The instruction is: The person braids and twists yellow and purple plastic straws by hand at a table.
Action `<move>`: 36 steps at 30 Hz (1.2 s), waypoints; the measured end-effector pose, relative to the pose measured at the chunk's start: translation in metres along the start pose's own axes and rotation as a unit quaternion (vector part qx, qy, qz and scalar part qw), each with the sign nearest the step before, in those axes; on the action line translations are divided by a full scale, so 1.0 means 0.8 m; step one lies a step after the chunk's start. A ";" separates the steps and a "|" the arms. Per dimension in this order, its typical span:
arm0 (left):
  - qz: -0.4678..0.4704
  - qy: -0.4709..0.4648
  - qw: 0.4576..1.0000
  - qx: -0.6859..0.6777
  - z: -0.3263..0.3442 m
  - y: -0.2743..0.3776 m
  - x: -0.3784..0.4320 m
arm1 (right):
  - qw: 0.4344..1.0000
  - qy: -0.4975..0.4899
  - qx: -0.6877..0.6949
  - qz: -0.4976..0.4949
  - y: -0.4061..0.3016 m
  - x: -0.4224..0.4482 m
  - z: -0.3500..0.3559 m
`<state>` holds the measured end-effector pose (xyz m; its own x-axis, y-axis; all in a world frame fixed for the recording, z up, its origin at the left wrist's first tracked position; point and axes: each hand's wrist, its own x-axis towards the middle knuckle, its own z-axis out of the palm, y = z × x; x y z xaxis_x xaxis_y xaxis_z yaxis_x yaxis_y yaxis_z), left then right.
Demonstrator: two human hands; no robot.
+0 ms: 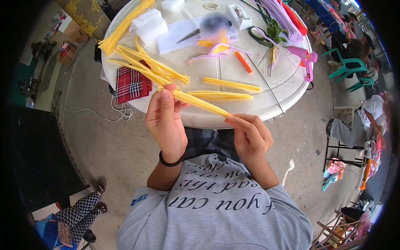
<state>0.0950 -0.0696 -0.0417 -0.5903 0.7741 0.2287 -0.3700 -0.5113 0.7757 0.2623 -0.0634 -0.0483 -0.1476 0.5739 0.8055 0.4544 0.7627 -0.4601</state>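
A bundle of yellow pipe cleaners (200, 102) is stretched between my two hands, just over the near edge of the table. My left hand (165, 115) pinches its left end between thumb and fingers. At the lower right end, the fingertips of my right hand (251, 132) grip it. Beyond it, two short yellow bundles lie on the table: a nearer pipe cleaner bundle (220, 95) and a farther pipe cleaner bundle (232, 84). More loose yellow pipe cleaners (156, 67) spread out past my left hand, partly over a red plaid cloth (129, 82).
The round white table (193, 117) also holds scissors (189, 36), white foam blocks (150, 25), an orange stick (243, 62), a tape dispenser (239, 17), green tape (259, 36) and lilac pipe cleaners (284, 20). A pink glue gun (304, 59) lies at the right edge. Several people sit farther right.
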 end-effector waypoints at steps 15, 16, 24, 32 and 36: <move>0.027 -0.035 0.976 0.212 -0.056 0.018 0.043 | 0.993 -0.022 0.016 0.115 0.040 0.033 -0.026; 0.058 -0.068 0.949 0.304 -0.057 0.020 0.050 | 0.992 -0.027 0.000 0.122 0.047 0.036 -0.028; 0.244 -0.237 0.675 0.655 -0.032 0.027 0.100 | 0.987 -0.079 -0.118 0.077 0.068 0.042 -0.023; 0.199 -0.342 0.641 0.658 -0.031 0.026 0.118 | 0.986 -0.073 -0.094 0.114 0.059 0.026 -0.035; 0.207 -0.340 0.683 0.613 -0.032 0.022 0.116 | 0.988 -0.072 -0.087 0.100 0.061 0.022 -0.039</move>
<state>0.0154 -0.0162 -0.0217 0.1609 0.8657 0.4739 0.8520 -0.3642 0.3760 0.3094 -0.0255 -0.0451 -0.1564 0.7545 0.6374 0.6303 0.5731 -0.5237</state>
